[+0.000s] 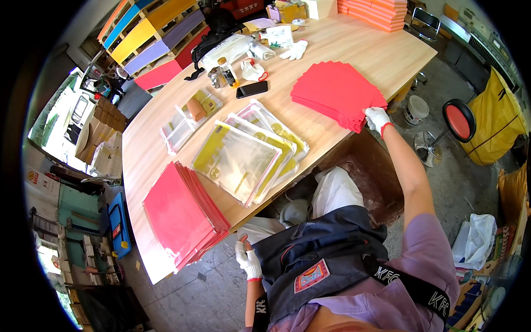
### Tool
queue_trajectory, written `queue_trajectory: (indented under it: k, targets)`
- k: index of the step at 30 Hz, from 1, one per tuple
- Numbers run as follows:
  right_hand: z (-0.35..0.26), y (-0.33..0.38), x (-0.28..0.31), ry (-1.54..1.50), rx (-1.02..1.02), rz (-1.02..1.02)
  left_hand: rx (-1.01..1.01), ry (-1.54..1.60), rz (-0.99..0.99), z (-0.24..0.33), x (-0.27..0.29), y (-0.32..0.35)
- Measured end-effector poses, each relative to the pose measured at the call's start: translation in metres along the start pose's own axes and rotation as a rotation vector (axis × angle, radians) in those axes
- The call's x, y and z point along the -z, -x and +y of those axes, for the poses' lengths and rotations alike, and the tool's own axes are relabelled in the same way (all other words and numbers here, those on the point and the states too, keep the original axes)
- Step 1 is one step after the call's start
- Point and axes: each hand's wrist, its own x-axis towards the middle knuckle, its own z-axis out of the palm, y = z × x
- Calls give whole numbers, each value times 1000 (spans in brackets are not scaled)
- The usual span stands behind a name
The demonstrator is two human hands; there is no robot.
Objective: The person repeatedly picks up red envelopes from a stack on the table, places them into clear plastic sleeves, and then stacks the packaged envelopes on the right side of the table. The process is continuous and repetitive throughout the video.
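A fanned stack of red sheets [337, 91] lies at the right of the wooden table. My right hand [377, 119], in a white glove with bare fingertips, pinches the stack's near right corner; how many sheets are between the fingers is hidden. My left hand [248, 260], gloved the same way, hangs off the table's front edge, its fingers loosely bent and nothing visible in them. Nearest to it is a pile of red sheets in clear sleeves [180, 213] on the table's left. Between the two red stacks lie clear plastic bags with yellow-green bands [238, 160].
Behind the bags are a black phone [252, 89], a bottle [227, 72], white gloves [295, 50] and a brown roll [196, 109]. Pink-red stacks [373, 14] stand at the far edge. A cardboard box [368, 177] sits below the table front; a stool [459, 120] stands right.
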Motion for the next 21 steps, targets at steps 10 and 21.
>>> queue_trajectory:
  k: [10,21]
  targets:
    - [-17,-51,15,-637,-13,-199,-372,-194,-54,65,-27,-68]
    - [-20,71,-31,-641,-58,-586,-195,-743,-222,78,-66,-153]
